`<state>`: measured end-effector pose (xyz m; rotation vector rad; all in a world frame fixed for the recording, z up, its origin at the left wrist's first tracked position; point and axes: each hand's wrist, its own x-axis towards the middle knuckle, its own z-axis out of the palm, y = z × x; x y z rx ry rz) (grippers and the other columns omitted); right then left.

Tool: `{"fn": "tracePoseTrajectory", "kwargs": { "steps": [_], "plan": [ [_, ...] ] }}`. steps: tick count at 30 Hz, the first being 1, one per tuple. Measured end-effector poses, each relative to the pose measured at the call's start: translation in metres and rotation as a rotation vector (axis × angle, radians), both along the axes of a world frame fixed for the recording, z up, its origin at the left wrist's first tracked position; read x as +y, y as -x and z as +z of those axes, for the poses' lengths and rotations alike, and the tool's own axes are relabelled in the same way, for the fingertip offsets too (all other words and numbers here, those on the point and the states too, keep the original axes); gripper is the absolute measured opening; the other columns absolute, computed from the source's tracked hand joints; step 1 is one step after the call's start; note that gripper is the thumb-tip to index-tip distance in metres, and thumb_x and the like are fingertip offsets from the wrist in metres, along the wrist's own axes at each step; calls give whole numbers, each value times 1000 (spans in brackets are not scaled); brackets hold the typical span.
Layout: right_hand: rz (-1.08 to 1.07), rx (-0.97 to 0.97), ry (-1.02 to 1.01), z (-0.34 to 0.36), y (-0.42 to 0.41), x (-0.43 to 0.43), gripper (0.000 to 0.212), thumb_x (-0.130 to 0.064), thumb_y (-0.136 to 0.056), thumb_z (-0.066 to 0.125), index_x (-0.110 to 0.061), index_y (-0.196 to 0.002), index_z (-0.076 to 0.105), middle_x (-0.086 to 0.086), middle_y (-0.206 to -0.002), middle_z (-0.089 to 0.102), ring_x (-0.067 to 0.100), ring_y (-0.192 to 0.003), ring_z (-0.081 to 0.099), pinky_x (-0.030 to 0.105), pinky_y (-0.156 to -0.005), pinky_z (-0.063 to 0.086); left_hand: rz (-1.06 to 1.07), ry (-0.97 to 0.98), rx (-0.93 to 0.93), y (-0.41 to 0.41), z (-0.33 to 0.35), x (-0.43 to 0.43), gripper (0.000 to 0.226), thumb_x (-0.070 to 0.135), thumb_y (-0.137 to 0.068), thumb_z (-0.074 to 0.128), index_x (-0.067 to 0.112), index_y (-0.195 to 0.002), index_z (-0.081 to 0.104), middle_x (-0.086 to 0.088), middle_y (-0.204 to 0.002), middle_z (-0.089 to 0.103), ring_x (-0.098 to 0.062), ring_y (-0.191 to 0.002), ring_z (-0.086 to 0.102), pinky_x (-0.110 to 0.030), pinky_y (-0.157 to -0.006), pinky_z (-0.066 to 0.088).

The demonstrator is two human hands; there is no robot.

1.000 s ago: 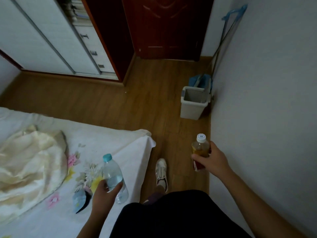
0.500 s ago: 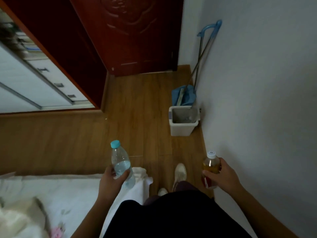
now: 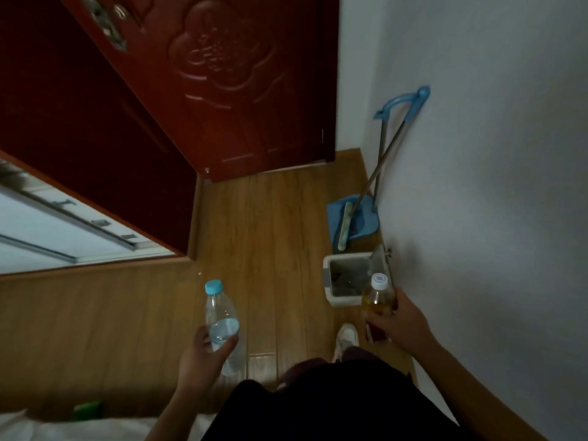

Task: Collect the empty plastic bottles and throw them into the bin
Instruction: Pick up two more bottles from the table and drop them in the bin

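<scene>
My left hand [image 3: 202, 358] grips a clear plastic bottle [image 3: 221, 319] with a light blue cap, held upright over the wooden floor. My right hand [image 3: 402, 326] holds an amber bottle [image 3: 378, 300] with a white cap and a red label, just in front of the bin's near right corner. The white bin [image 3: 331, 281] stands open on the floor against the right wall, its inside dark.
A blue dustpan [image 3: 359, 221] and a broom with a blue handle [image 3: 404, 101] lean on the wall behind the bin. A dark red door [image 3: 241, 84] is ahead, a white wardrobe [image 3: 47, 230] at left. My shoe [image 3: 346, 338] is near the bin. The bed's edge [image 3: 95, 428] lies at bottom left.
I have walked away from the bed toward the bin, which now sits much closer. Both hands still carry their bottles, and the right one has come up to the bin.
</scene>
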<state>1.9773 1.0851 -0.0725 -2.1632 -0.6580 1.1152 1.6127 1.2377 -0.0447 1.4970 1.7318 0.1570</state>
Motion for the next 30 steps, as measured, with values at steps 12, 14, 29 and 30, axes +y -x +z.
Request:
{"fn": "tracePoseTrajectory", "kwargs": {
  "steps": [12, 14, 29, 30],
  "plan": [
    [-205, 35, -61, 18, -72, 139, 54, -36, -70, 86, -31, -113, 54, -10, -105, 65, 0, -91, 60, 13, -70, 41, -255, 20, -142, -171, 11, 196, 70, 66, -62, 77, 28, -118, 57, 7, -108, 69, -13, -100, 68, -44, -88, 57],
    [-302, 35, -65, 21, -75, 148, 47, -29, -72, 85, -32, -109, 56, -12, -102, 66, -11, -86, 58, 6, -65, 40, -337, 43, -169, -204, 8, 228, 62, 55, -65, 81, 23, -113, 60, 2, -106, 71, -17, -97, 70, -45, -86, 58],
    [-1065, 69, 136, -8, 7, 179, 57, -40, -72, 83, -23, -118, 55, -7, -104, 64, 15, -94, 63, 28, -76, 47, -1176, 371, -106, -379, -29, 333, 64, 30, -79, 80, 30, -134, 49, 9, -116, 64, -10, -102, 65, -35, -81, 58],
    [-1088, 80, 150, -14, 11, 178, 57, -40, -73, 83, -22, -118, 55, -6, -104, 64, 16, -94, 63, 28, -75, 47, -1213, 382, -91, -383, -35, 329, 65, 29, -79, 80, 30, -135, 46, 9, -116, 63, -9, -100, 64, -31, -77, 57]
  ]
}}
